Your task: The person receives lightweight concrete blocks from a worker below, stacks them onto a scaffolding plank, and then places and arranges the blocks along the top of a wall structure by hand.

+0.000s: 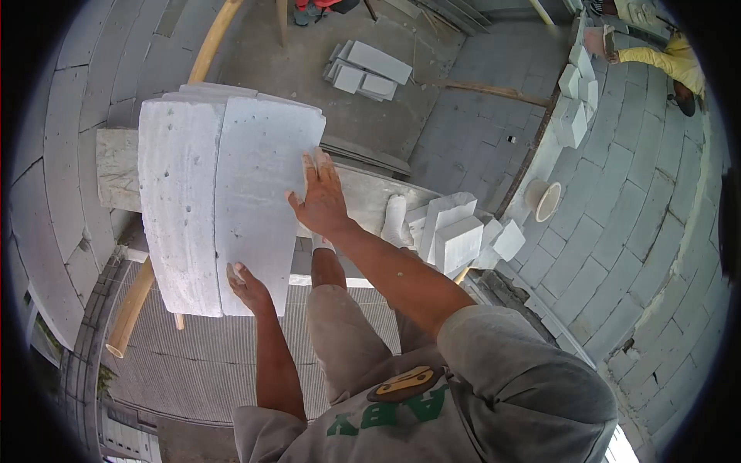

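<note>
Two large white blocks stand side by side on a concrete ledge, the outer one pitted and the nearer one smoother. My right hand rests with spread fingers at the right edge of the nearer block. Lower down, my left hand touches the same block's lower face, its fingers apart. Neither hand is wrapped round anything. More white slabs show partly behind the top of the two blocks.
Cut white blocks lie on the ledge at the right. A white bucket stands beyond them. White slabs are stacked on the floor below. Another person in yellow is at the upper right. Wooden poles rise near the blocks.
</note>
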Tool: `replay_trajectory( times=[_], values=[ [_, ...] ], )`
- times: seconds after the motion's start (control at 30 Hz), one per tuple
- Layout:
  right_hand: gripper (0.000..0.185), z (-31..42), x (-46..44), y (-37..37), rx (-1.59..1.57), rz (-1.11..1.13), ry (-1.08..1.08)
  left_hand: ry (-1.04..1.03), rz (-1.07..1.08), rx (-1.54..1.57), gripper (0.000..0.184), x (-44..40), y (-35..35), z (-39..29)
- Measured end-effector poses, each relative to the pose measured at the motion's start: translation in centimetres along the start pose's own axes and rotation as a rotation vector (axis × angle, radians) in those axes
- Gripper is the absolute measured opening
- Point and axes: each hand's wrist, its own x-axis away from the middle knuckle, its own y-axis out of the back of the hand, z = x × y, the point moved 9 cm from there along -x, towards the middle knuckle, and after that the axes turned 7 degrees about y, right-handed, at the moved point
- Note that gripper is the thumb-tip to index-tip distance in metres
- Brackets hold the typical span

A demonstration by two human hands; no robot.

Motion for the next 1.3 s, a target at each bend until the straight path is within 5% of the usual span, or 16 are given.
replay_trajectory(
  times=[0.13,0.27,0.53,0.67,0.8,0.9,0.93,1.03,1.13,1.3],
  values=[
    [0.069,-11.5,9.4,-2.3,-0.177,0.224,-0.371,-0.248,0.136,-0.157,0.065,4.2,-4.4,-6.4],
    [0.066,-24.1,18.4,1.2,-0.34,0.114,-0.664,-0.376,0.379,-0.177,0.061,8.8,-12.0,-8.3],
    [0.075,-47.4,45.2,0.6,-0.526,-0.442,-1.348,-0.615,0.845,-0.574,0.056,25.4,-36.9,-6.9],
    [0.077,-55.0,55.9,-4.4,-0.499,-0.655,-1.583,-0.958,0.925,-0.886,0.062,34.3,-48.8,-4.5],
    [0.09,-58.7,57.4,-5.9,-0.83,-0.704,-1.628,-1.07,1.121,-0.944,0.069,41.8,-56.9,1.0],
    [0.088,-61.1,54.5,-7.1,-1.268,-1.012,-1.288,-1.142,1.214,-1.09,0.086,44.6,-60.7,7.3],
    [0.087,-61.5,54.3,-7.9,-1.268,-1.012,-1.323,-1.188,1.248,-1.137,0.088,45.2,-61.2,9.7],
    [0.083,-61.3,53.5,-8.0,-1.318,-1.038,-1.369,-1.374,1.099,-1.013,0.091,46.3,-60.1,12.7],
    [0.08,-59.9,52.1,-6.2,-1.466,-1.11,-1.263,-1.061,1.149,-0.871,0.096,45.2,-60.0,12.7],
    [0.075,-52.3,48.8,-1.1,-1.265,-0.852,-1.347,-0.725,1.071,-0.972,0.097,41.0,-54.8,7.0]
  ],
)
